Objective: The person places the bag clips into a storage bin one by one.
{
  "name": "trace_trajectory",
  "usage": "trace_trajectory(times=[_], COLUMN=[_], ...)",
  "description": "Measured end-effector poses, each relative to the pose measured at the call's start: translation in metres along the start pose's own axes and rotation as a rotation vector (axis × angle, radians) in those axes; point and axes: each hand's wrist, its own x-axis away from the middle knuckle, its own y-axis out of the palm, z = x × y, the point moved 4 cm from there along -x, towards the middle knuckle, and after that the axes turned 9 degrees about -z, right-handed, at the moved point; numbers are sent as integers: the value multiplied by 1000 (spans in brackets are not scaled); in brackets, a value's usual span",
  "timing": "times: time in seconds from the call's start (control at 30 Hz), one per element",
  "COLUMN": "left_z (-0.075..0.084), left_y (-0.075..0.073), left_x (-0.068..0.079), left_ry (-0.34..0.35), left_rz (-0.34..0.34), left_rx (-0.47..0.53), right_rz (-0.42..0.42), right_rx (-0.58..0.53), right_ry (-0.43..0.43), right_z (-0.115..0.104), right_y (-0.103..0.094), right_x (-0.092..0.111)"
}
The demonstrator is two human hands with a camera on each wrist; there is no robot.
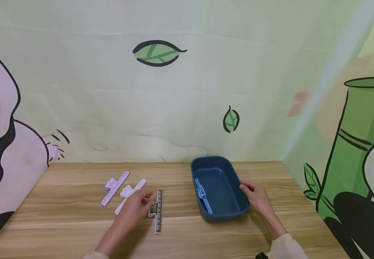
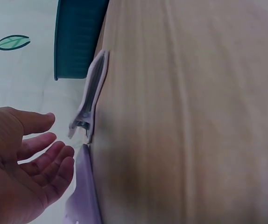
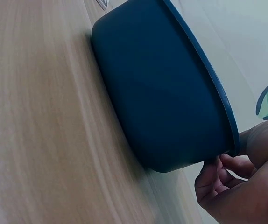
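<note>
My left hand (image 1: 136, 205) hovers with loosely bent fingers beside a clip printed with piano keys (image 1: 159, 212), overlapping its left side in the head view. In the left wrist view nothing lies between thumb and fingers, and a clip (image 2: 95, 81) stands just past the fingertips. Partly behind this hand lies a white clip (image 1: 140, 184); farther left is a purple clip (image 1: 115, 189). My right hand (image 1: 256, 196) grips the right rim of a dark blue plastic basin (image 1: 220, 187), thumb over the edge and fingers curled under it. Inside, a light blue clip (image 1: 203, 194) leans along the left wall.
Everything stands on a wood-grain table (image 1: 187, 241). A printed cloth backdrop (image 1: 174, 100) with leaves rises at the table's far edge, and its sides show panda and bamboo drawings. The basin stands right of the clips, near the back.
</note>
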Motion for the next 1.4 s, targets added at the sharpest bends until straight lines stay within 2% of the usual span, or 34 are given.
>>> trace_trajectory(times=[0.33,0.57,0.73,0.9,1.17,1.4], left_z=[-5,-1,3,6,10,10], left_y=[5,9,12,14,15,15], left_x=[2,2,4,5,7,5], left_ry=[-15,12,65,81,115,95], left_rz=[-44,-115,-95,-102,-90,-108], left_rx=[-36,-99,-209,-270,-320,-332], right_rz=[25,-1,-11,-11,-19,-20], right_rx=[14,0,0,-1,0,-11], right_ry=[-13,6,9,8,9,11], right_z=[1,2,1,2,1,3], right_y=[0,0,0,0,1,1], right_x=[0,1,2,1,2,1])
